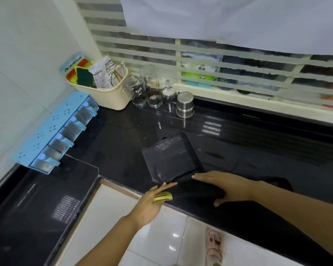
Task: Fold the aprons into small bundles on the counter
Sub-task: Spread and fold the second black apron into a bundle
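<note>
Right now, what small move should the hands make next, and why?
Probably fold the right end of the apron over to the left. The right hand lies flat on it, the left hand reaches its left end, and it stretches wider along the counter than the folded bundle beyond.

Diffuse daylight from striped frosted-glass window [200, 60]; evenly bright. Glare patches on glossy black stone counter [123, 148] and white floor tiles [161, 239]. Focus soft overall; lines bow toward frame edges.
</note>
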Action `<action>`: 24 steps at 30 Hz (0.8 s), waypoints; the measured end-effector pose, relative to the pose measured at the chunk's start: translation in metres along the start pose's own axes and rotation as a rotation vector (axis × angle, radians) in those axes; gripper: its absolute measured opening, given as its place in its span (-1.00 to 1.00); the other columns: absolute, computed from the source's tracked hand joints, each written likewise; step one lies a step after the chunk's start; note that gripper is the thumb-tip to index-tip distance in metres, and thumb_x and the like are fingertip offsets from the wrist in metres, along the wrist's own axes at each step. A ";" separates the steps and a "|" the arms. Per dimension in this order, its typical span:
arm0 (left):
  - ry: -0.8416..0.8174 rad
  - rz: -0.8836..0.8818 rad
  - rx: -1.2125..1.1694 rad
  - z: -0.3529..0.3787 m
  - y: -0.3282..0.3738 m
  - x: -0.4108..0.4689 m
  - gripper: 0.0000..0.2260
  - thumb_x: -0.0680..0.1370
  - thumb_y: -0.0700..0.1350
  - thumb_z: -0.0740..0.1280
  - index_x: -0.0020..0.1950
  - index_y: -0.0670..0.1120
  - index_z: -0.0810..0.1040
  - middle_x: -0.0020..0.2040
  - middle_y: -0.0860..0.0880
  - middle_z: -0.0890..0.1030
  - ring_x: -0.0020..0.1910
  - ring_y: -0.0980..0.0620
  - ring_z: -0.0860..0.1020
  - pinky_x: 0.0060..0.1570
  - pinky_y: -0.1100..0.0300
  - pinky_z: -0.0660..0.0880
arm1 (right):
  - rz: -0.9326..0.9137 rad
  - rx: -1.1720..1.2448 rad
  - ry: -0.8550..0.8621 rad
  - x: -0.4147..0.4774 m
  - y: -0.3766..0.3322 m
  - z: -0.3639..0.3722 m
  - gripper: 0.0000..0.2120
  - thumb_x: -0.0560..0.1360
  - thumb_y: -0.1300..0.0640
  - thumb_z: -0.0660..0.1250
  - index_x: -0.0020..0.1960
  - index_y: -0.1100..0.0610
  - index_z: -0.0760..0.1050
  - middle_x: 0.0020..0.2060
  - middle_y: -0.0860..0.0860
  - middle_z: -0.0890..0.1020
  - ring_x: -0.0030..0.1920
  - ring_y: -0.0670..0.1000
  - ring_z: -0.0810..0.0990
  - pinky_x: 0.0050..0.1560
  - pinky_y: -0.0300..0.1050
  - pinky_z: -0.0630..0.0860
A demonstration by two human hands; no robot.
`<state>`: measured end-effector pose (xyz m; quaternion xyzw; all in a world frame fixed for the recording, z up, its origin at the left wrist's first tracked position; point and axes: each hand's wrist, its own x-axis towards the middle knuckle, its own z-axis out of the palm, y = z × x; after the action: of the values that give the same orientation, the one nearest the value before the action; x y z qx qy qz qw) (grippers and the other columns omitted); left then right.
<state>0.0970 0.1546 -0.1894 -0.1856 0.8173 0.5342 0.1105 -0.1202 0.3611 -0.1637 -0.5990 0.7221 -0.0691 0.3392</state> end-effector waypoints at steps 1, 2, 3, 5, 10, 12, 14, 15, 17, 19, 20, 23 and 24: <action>0.073 -0.060 -0.127 -0.003 0.002 0.003 -0.65 0.64 -0.23 0.16 0.29 0.12 0.53 0.30 0.15 0.53 0.34 0.24 0.40 0.36 0.37 0.22 | 0.017 0.068 0.063 0.007 -0.001 -0.003 -0.20 0.39 0.04 0.49 0.51 -0.09 0.17 0.35 -0.23 0.29 0.33 -0.22 0.24 0.36 -0.39 0.11; 0.149 -0.138 -0.229 -0.007 0.004 0.008 -0.74 0.64 -0.21 0.17 0.17 0.00 0.61 0.17 0.11 0.61 0.23 0.16 0.51 0.30 0.29 0.35 | 0.057 0.127 0.119 0.013 -0.002 -0.007 -0.36 0.41 0.06 0.48 0.43 -0.02 0.34 0.27 -0.17 0.42 0.28 -0.17 0.34 0.31 -0.37 0.21; 0.218 -0.215 -0.320 -0.012 0.006 0.013 -0.81 0.63 -0.17 0.20 0.06 -0.08 0.63 0.07 0.05 0.65 0.14 0.08 0.56 0.25 0.20 0.42 | 0.103 0.187 0.169 0.022 -0.004 -0.012 -0.53 0.44 0.08 0.46 0.33 0.04 0.47 0.18 -0.11 0.51 0.23 -0.12 0.43 0.23 -0.36 0.29; 0.290 -0.300 -0.440 -0.023 0.009 0.025 -0.84 0.60 -0.05 0.28 -0.03 -0.08 0.62 -0.06 0.01 0.69 0.02 0.04 0.62 0.14 0.15 0.49 | 0.202 0.356 0.223 0.037 -0.004 -0.022 -0.73 0.52 0.10 0.38 0.20 0.09 0.55 0.08 -0.11 0.58 0.16 -0.11 0.52 0.09 -0.37 0.35; 0.353 -0.324 -0.460 -0.039 -0.002 0.045 -0.82 0.55 -0.11 0.36 -0.18 -0.20 0.60 -0.21 -0.12 0.65 -0.16 -0.06 0.60 0.00 -0.11 0.54 | 0.359 0.561 0.257 0.066 0.001 -0.031 -0.65 0.59 0.03 0.24 0.35 0.09 0.45 0.25 -0.07 0.52 0.25 -0.09 0.46 0.23 -0.30 0.31; 0.413 -0.346 -0.419 -0.038 -0.005 0.050 -0.80 0.56 -0.12 0.35 -0.24 -0.17 0.59 -0.25 -0.12 0.64 -0.18 -0.09 0.58 -0.02 -0.16 0.53 | 0.388 0.565 0.278 0.075 0.000 -0.033 -0.63 0.61 -0.01 0.19 0.38 0.07 0.42 0.31 -0.06 0.49 0.31 -0.06 0.44 0.31 -0.22 0.32; 0.459 -0.376 -0.275 -0.038 -0.004 0.057 -0.74 0.59 -0.09 0.30 -0.23 -0.20 0.57 -0.28 -0.11 0.63 -0.23 -0.06 0.57 -0.10 -0.05 0.53 | 0.405 0.520 0.272 0.083 -0.002 -0.037 -0.62 0.64 0.00 0.12 0.40 0.11 0.39 0.32 -0.02 0.48 0.34 0.00 0.42 0.35 -0.18 0.29; 0.473 -0.392 -0.187 -0.038 -0.003 0.060 -0.72 0.60 -0.06 0.28 -0.20 -0.23 0.56 -0.26 -0.13 0.63 -0.22 -0.07 0.58 -0.13 0.02 0.51 | 0.427 0.485 0.262 0.087 -0.003 -0.039 -0.62 0.65 0.00 0.10 0.38 0.16 0.39 0.31 0.01 0.48 0.33 0.03 0.42 0.35 -0.17 0.29; 0.496 -0.426 -0.075 -0.039 0.002 0.064 -0.71 0.61 -0.04 0.26 -0.17 -0.23 0.56 -0.23 -0.13 0.63 -0.18 -0.09 0.58 -0.16 0.09 0.44 | 0.491 0.446 0.233 0.095 -0.003 -0.043 -0.61 0.65 -0.01 0.08 0.30 0.24 0.43 0.27 0.10 0.50 0.28 0.08 0.45 0.32 -0.12 0.33; 0.532 -0.439 0.002 -0.039 0.006 0.068 -0.69 0.61 -0.05 0.26 -0.27 -0.18 0.48 -0.32 -0.08 0.56 -0.25 -0.06 0.52 -0.27 0.15 0.36 | 0.557 0.426 0.199 0.102 0.000 -0.045 -0.58 0.66 -0.03 0.05 0.22 0.29 0.44 0.23 0.15 0.51 0.23 0.11 0.48 0.28 -0.07 0.37; 0.558 -0.450 0.048 -0.038 0.008 0.068 -0.67 0.61 -0.06 0.26 -0.33 -0.14 0.41 -0.37 -0.04 0.50 -0.30 -0.04 0.48 -0.32 0.16 0.32 | 0.574 0.418 0.190 0.105 0.001 -0.044 -0.57 0.66 -0.05 0.04 0.21 0.29 0.44 0.22 0.16 0.52 0.21 0.12 0.49 0.26 -0.06 0.38; 0.629 -0.437 0.159 -0.034 0.016 0.072 -0.72 0.61 -0.05 0.26 -0.27 -0.12 0.36 -0.30 -0.05 0.50 -0.22 -0.11 0.55 -0.31 0.14 0.34 | 0.620 0.400 0.185 0.112 0.003 -0.043 -0.58 0.65 -0.06 0.05 0.17 0.27 0.46 0.17 0.16 0.54 0.14 0.10 0.51 0.19 -0.07 0.43; 0.646 -0.443 0.189 -0.033 0.021 0.073 -0.81 0.59 -0.04 0.28 -0.12 -0.14 0.41 -0.17 -0.08 0.54 -0.11 -0.15 0.57 -0.27 0.12 0.38 | 0.633 0.385 0.183 0.114 0.003 -0.043 -0.61 0.65 -0.05 0.05 0.11 0.26 0.46 0.14 0.16 0.55 0.10 0.09 0.52 0.14 -0.08 0.45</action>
<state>0.0228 0.1184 -0.1864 -0.5049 0.7957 0.3339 -0.0231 -0.1535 0.2453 -0.1789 -0.2628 0.8726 -0.1485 0.3840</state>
